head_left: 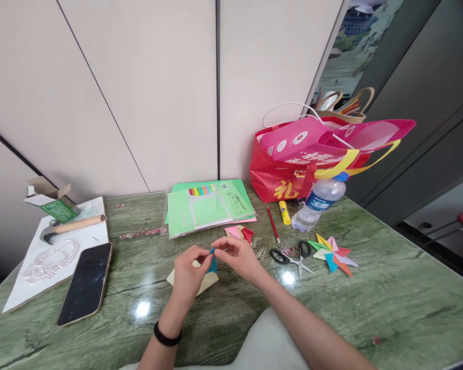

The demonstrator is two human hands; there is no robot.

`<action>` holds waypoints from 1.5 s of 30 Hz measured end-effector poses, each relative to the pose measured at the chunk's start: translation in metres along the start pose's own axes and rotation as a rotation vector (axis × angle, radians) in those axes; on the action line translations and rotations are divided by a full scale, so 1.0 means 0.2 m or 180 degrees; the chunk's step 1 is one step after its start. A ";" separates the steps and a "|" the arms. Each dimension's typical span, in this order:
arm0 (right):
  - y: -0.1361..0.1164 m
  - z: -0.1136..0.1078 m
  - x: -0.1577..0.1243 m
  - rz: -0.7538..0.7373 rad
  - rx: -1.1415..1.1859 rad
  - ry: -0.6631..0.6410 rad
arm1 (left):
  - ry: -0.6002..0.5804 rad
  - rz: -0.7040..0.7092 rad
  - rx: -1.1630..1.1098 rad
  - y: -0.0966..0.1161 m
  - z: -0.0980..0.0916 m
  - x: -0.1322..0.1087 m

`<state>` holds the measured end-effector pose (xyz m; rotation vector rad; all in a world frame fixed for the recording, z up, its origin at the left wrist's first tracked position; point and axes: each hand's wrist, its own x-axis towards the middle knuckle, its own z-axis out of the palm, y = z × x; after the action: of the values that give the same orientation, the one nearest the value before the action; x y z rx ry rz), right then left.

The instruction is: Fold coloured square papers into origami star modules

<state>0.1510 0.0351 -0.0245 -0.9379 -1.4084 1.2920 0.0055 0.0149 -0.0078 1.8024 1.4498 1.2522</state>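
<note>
Left hand (192, 263): I read its thumb and index finger as pinched together on a small blue paper piece (213, 266).
Right hand (235, 255): thumb and fingertips closed too, clamped on the upper end of that piece, right beside the left fingertips.
Blue piece: the centre of my clock, between both hands over the green marbled desk (401, 298), partly hidden by fingers.
Cream paper (209, 281): pale and angular, toward 6 o'clock beneath the hands; I cannot tell whether it touches the blue piece.
Tear risk: uneven pull between my two pinches could rip the blue piece or leave a stray crease.
Hidden-edge risk: fingertips cover its top from my camera, so a skewed edge could escape me.
Snag risk: low left knuckles could drag the cream paper.
Paper count: one blue piece; one pink-and-red folded paper (239, 233) at 1 o'clock; one multicoloured pointed paper star (334, 253) at 3; cream, one sheet or two, unclear.
Tool count: one pair of black-handled scissors (300, 263) at 3; one slim red pencil (272, 224) and one yellow glue stick (284, 213) at 2; one wooden-handled hammer (79, 225) between 9 and 10.
Other count: one black-screened phone (85, 282) at 9; one clear plastic bottle (320, 200) at 2.
</note>
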 end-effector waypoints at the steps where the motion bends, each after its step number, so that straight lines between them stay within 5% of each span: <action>1: 0.00 0.00 0.00 0.0004 -0.0036 -0.0014 | -0.0013 0.0143 0.0105 0.00 0.00 0.00; 8: 0.01 0.01 -0.01 -0.0101 -0.0238 0.0011 | -0.0033 0.0842 0.0770 -0.03 0.00 -0.01; 19: 0.00 -0.06 -0.01 -0.1402 -0.1885 -0.0256 | -0.0316 0.1154 0.1487 -0.09 -0.01 -0.01; 36: -0.04 -0.05 -0.03 -0.1183 -0.2923 -0.0449 | -0.0496 0.1088 0.1595 -0.08 0.01 -0.01; 45: 0.02 -0.10 0.00 -0.1017 -0.2255 -0.0051 | -0.0352 0.1019 0.1381 -0.08 0.00 -0.01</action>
<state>0.1704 0.0407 -0.0283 -1.0902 -1.9852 0.5549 -0.0030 0.0179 -0.0220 2.4301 1.4952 1.0088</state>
